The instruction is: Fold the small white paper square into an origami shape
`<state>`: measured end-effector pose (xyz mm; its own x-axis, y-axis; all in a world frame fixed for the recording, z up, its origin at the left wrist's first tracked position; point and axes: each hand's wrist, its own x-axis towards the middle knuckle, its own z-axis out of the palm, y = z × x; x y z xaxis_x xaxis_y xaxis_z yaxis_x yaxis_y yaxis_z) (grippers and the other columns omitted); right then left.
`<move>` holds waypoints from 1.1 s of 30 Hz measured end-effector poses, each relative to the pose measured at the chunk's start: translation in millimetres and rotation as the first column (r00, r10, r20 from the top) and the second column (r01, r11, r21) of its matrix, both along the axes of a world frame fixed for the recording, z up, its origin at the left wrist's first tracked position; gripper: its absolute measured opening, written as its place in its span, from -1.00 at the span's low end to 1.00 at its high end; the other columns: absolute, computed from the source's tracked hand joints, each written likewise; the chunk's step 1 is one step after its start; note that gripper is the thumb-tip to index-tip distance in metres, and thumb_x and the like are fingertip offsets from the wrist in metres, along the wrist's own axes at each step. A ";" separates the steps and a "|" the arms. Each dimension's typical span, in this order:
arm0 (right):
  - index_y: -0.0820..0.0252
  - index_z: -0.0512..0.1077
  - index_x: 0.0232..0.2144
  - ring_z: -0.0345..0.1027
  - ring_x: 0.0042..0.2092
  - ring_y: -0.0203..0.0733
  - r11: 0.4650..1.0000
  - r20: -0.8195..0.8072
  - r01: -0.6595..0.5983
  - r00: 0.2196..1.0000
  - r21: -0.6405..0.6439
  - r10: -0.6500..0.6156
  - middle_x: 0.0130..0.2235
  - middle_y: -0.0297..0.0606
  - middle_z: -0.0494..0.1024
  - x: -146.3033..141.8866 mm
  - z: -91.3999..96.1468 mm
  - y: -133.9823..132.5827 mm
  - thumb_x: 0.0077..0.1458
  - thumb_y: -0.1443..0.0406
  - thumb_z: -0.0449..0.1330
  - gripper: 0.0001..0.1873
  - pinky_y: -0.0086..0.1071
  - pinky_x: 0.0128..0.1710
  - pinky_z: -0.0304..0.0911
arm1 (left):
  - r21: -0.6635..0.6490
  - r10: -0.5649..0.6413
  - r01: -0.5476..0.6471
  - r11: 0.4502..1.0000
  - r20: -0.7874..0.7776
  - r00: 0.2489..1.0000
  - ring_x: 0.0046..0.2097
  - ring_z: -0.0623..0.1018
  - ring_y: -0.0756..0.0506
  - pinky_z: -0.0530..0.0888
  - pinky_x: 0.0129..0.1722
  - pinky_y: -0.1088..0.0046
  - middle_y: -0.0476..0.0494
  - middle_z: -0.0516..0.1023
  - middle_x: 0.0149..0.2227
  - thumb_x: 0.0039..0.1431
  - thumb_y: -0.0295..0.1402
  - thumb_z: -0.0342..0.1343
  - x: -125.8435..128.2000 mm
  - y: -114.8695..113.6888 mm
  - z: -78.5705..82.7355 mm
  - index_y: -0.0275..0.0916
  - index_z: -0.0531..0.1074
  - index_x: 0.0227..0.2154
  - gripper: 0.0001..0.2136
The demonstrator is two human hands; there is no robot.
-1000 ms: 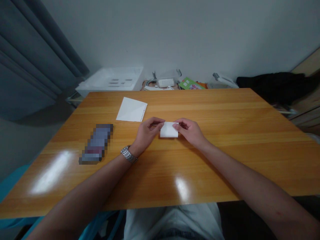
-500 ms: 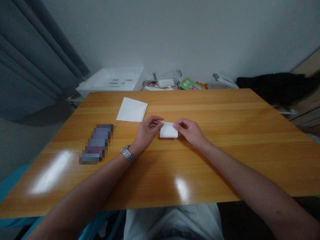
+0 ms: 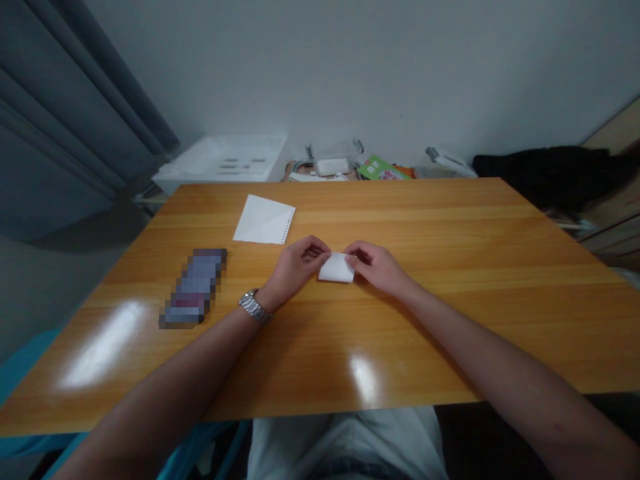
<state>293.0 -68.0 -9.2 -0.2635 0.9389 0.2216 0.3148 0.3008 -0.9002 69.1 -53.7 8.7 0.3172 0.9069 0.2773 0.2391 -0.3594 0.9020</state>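
A small white piece of paper (image 3: 336, 269), apparently folded, is held between my two hands over the middle of the table. My left hand (image 3: 299, 265), with a metal-band watch (image 3: 255, 307) on its wrist, pinches the paper's upper left corner between thumb and fingers. On the other side, my right hand (image 3: 376, 265) grips the upper right corner, its thumb on top. Fingers of both hands partly hide the paper's far edge. Beyond my left hand lies a flat white sheet (image 3: 265, 220) with punched holes along its right side.
A pixelated, phone-shaped object (image 3: 194, 288) lies left on the wooden table (image 3: 470, 267). Behind the table's far edge are a white tray (image 3: 220, 160), a green booklet (image 3: 383, 169), a white box (image 3: 333, 167) and dark cloth (image 3: 550, 173). A grey curtain (image 3: 65, 120) hangs at left.
Both hands have shifted slightly toward me with the small paper, which now tilts a little. My left fingers have curled closer to its edge. The sheet and the phone-shaped object stay put.
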 end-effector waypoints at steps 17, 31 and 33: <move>0.15 0.57 -0.32 0.46 -0.30 -0.18 0.998 0.123 -0.053 0.991 0.041 0.048 -0.32 -0.26 0.63 -1.8 14.9 -7.0 0.23 0.16 0.24 -0.80 -0.33 -0.27 0.27 | -0.102 -0.107 0.111 0.988 0.043 0.993 -0.32 0.56 -0.01 0.49 -0.35 0.51 -0.12 0.59 -0.31 0.22 -0.22 0.25 0.1 1.1 -1.4 -0.27 0.48 -0.21 -0.78; 0.13 0.54 -0.32 0.44 -0.30 -0.19 0.998 0.067 -0.062 0.996 0.031 0.060 -0.32 -0.28 0.61 -4.4 15.9 -9.2 0.23 0.14 0.24 -0.80 -0.32 -0.27 0.27 | -0.046 -0.125 0.126 0.991 0.024 0.992 -0.35 0.47 0.00 0.41 -0.37 0.52 -0.05 0.51 -0.36 0.26 -0.20 0.19 0.9 -2.2 2.5 -0.26 0.46 -0.31 -0.80; 0.13 0.54 -0.32 0.44 -0.29 -0.18 0.998 0.054 -0.062 0.997 0.027 0.061 -0.32 -0.28 0.61 -4.9 15.5 -8.8 0.23 0.14 0.23 -0.79 -0.32 -0.26 0.28 | -0.039 -0.123 0.124 0.992 0.013 0.992 -0.34 0.47 0.00 0.42 -0.37 0.52 -0.05 0.52 -0.35 0.27 -0.20 0.19 0.7 -1.5 1.4 -0.25 0.45 -0.30 -0.80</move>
<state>288.1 -76.7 6.3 -0.3328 0.9139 0.2324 0.3421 0.3467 -0.8734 69.8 -55.3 10.0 0.4248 0.8713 0.2457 0.1853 -0.3493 0.9185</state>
